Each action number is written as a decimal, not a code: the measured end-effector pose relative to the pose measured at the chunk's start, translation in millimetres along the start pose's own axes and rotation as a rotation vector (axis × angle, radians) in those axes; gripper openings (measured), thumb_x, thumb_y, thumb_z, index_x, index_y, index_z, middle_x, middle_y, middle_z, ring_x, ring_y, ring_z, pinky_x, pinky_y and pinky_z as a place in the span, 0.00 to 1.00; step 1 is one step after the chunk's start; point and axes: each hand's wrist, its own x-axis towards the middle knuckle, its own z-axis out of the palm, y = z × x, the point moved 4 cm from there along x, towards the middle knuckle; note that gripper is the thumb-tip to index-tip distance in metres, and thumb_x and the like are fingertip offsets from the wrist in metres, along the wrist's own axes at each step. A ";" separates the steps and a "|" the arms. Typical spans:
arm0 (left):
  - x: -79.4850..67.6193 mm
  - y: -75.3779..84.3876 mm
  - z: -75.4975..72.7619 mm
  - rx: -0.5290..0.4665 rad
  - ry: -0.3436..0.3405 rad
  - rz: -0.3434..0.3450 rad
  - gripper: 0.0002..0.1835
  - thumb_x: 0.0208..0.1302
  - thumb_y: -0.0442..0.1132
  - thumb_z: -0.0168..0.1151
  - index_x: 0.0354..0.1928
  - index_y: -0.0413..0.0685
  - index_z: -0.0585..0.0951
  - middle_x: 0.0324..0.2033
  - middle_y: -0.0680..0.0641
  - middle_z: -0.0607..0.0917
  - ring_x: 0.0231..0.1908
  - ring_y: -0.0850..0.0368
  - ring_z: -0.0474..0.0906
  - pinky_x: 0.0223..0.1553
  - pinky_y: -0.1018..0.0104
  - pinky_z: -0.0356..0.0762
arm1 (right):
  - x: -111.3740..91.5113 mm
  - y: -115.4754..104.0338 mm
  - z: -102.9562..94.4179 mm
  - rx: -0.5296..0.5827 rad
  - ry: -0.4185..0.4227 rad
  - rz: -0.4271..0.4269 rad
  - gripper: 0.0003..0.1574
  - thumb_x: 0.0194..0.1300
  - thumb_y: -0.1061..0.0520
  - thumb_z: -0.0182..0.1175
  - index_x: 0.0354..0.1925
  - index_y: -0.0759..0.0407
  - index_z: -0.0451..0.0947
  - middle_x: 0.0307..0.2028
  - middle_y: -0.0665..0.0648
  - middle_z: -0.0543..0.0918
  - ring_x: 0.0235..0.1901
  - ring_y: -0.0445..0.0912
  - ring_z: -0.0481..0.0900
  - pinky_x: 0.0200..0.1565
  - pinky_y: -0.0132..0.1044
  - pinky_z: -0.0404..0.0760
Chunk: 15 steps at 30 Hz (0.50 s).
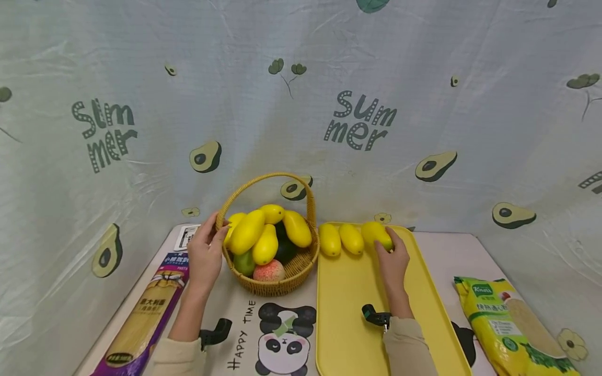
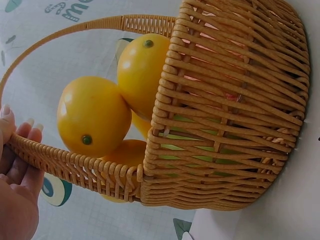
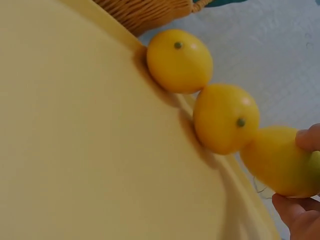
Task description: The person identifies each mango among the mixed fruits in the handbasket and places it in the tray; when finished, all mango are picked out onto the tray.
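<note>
A wicker basket (image 1: pixel 268 287) stands at the centre, holding several yellow mangoes (image 1: pixel 247 232), a pinkish peach (image 1: pixel 269 271), and a green and a dark green fruit partly hidden below them. My left hand (image 1: pixel 207 256) grips the left side of the basket's arched handle (image 2: pixel 75 165), thumb on one side and fingers on the other. To the right lies a yellow tray (image 1: pixel 352 308). At its far edge, my right hand (image 1: pixel 394 261) holds a yellow mango with a greenish end (image 3: pixel 280 160) between thumb and fingers. Beside it two yellow mangoes (image 3: pixel 227 119) lie in a row on the tray.
A purple pasta packet (image 1: pixel 146 318) lies on the left, with a white card (image 1: pixel 185 237) behind it. On the right is a yellow-green Knorr bag (image 1: pixel 512 329). A panda print (image 1: pixel 284 344) marks the tabletop before the basket. A patterned curtain (image 1: pixel 282 120) hangs close behind.
</note>
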 end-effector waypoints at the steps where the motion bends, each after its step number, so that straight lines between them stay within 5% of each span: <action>1: 0.1 0.0 -0.2 -0.001 -0.001 -0.004 0.22 0.75 0.41 0.53 0.69 0.56 0.73 0.52 0.47 0.81 0.58 0.55 0.77 0.54 0.86 0.74 | 0.1 2.5 0.8 0.003 -0.004 0.004 0.31 0.67 0.57 0.63 0.68 0.55 0.72 0.67 0.61 0.74 0.64 0.55 0.71 0.57 0.36 0.77; 4: 0.3 0.3 -0.8 -0.004 0.000 -0.011 0.22 0.75 0.41 0.53 0.69 0.56 0.72 0.53 0.48 0.81 0.58 0.58 0.77 0.54 0.87 0.74 | 1.0 10.6 2.9 -0.002 -0.010 0.028 0.30 0.68 0.56 0.62 0.67 0.57 0.72 0.67 0.62 0.73 0.66 0.56 0.69 0.66 0.53 0.72; 15: 0.2 -0.9 0.2 -0.018 0.006 0.032 0.22 0.75 0.43 0.53 0.68 0.56 0.74 0.51 0.48 0.81 0.56 0.65 0.77 0.54 0.86 0.74 | -2.1 25.9 6.7 -0.047 -0.065 0.081 0.34 0.70 0.54 0.60 0.71 0.56 0.67 0.69 0.63 0.70 0.71 0.58 0.64 0.73 0.54 0.63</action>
